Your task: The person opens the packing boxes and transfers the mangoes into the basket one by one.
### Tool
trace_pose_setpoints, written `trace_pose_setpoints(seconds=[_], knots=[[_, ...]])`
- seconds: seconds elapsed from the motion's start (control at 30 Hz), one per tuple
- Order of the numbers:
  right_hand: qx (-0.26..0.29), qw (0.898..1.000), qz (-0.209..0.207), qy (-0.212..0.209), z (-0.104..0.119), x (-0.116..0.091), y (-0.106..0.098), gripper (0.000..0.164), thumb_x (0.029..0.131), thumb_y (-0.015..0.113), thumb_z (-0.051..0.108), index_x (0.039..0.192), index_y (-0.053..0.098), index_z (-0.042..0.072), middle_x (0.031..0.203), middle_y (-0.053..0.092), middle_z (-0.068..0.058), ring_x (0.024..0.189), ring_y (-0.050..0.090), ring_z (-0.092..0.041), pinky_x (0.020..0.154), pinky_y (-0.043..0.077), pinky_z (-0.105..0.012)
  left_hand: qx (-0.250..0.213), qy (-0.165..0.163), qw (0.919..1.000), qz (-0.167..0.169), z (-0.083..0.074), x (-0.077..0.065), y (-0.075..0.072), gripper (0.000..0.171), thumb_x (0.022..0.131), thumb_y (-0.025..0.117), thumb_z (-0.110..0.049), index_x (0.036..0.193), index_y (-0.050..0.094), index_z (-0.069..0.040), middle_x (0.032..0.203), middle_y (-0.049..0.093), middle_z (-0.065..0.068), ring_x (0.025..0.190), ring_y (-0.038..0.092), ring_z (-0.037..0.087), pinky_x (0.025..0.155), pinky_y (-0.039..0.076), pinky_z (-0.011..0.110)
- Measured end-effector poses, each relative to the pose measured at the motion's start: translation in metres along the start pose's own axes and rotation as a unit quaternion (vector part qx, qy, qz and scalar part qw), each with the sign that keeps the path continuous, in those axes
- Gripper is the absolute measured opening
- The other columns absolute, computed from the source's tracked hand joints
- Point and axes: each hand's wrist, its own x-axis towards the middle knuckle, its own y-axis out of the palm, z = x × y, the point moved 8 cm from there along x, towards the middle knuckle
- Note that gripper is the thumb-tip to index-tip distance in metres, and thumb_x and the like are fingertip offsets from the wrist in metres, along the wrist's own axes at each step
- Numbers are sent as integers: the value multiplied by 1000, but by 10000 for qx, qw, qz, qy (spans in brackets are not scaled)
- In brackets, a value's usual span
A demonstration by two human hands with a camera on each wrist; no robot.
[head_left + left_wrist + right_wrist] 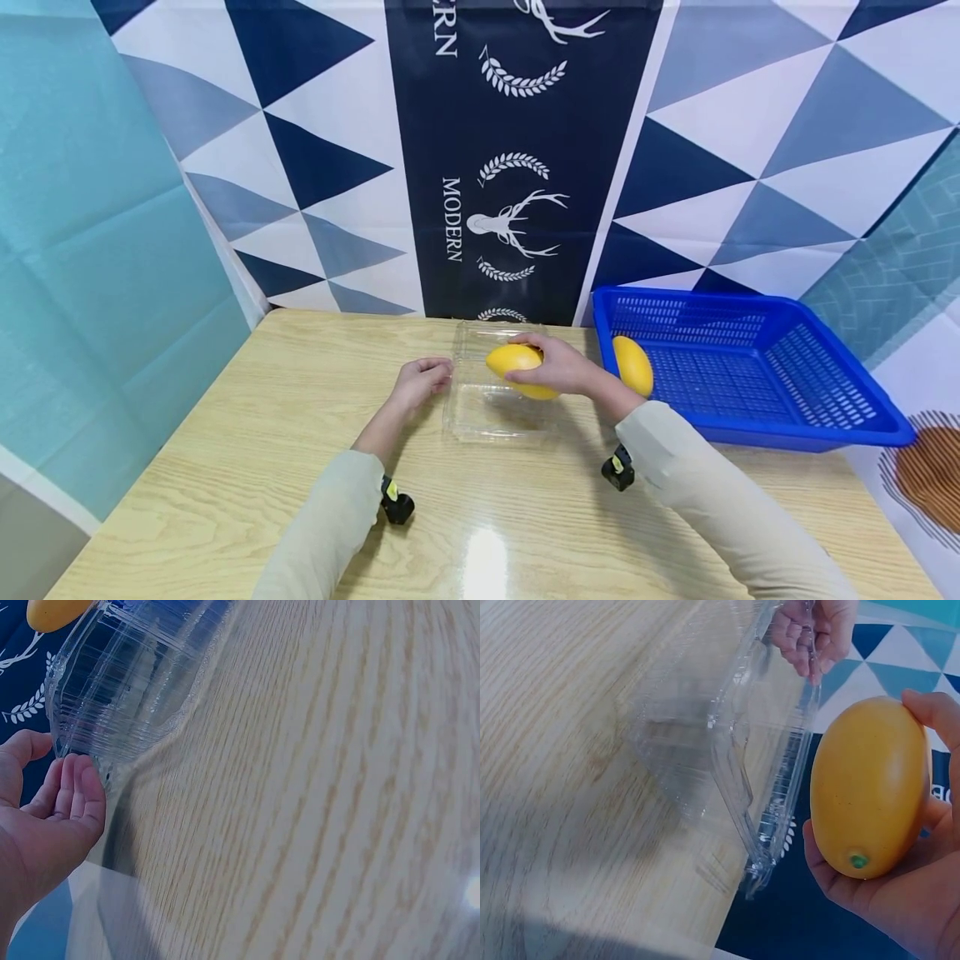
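A clear plastic container (480,433) stands on the table near its back edge. My left hand (422,383) pinches the container's left rim, with the thumb on one side and the fingertips on the other in the left wrist view. Over the container, my right hand (561,365) holds a yellow mango (516,360), fingers and thumb wrapped around its sides. A small green stem spot shows on the end of this mango (870,787) in the right wrist view. Another yellow mango (633,367) lies in the blue basket, against its left wall.
The blue plastic basket (795,437) with slotted walls stands to the right of the container. Below everything is a light wood table (300,400). A patterned cloth (337,175) with triangles and deer heads hangs right behind the table's back edge.
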Motion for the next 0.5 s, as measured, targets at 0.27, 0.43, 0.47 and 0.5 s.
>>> trace_pose_setpoints(seconds=[0.27, 0.43, 0.47, 0.5], knots=[[76, 9998, -168, -40, 1, -2, -9, 63, 80, 71, 39, 133, 48, 14, 113, 57, -10, 92, 52, -24, 77, 46, -30, -43, -81, 9998, 163, -3, -3, 1, 33, 91, 55, -6, 120, 55, 10, 123, 54, 30, 100, 61, 29, 97, 49, 43], [73, 9996, -241, -105, 0, -3, -13, 64, 80, 71, 38, 134, 48, 12, 113, 57, -11, 91, 52, -24, 74, 45, -28, -32, 3, 10000, 59, 0, 0, 0, 33, 90, 57, -7, 119, 56, 9, 120, 57, 27, 95, 63, 24, 90, 54, 36], [55, 9997, -235, -90, -1, -3, -13, 64, 81, 70, 38, 135, 47, 12, 113, 57, -12, 91, 52, -24, 74, 45, -28, -24, 3, 10000, 45, 1, 0, -1, 33, 90, 57, -7, 118, 57, 9, 119, 58, 27, 93, 63, 22, 89, 54, 34], [41, 9997, -241, -68, -2, -3, -14, 64, 81, 70, 39, 135, 47, 12, 113, 57, -12, 90, 52, -24, 74, 45, -28, -23, 0, 10000, 37, 1, 0, 0, 32, 90, 57, -7, 118, 57, 9, 119, 58, 26, 92, 63, 21, 87, 55, 33]])
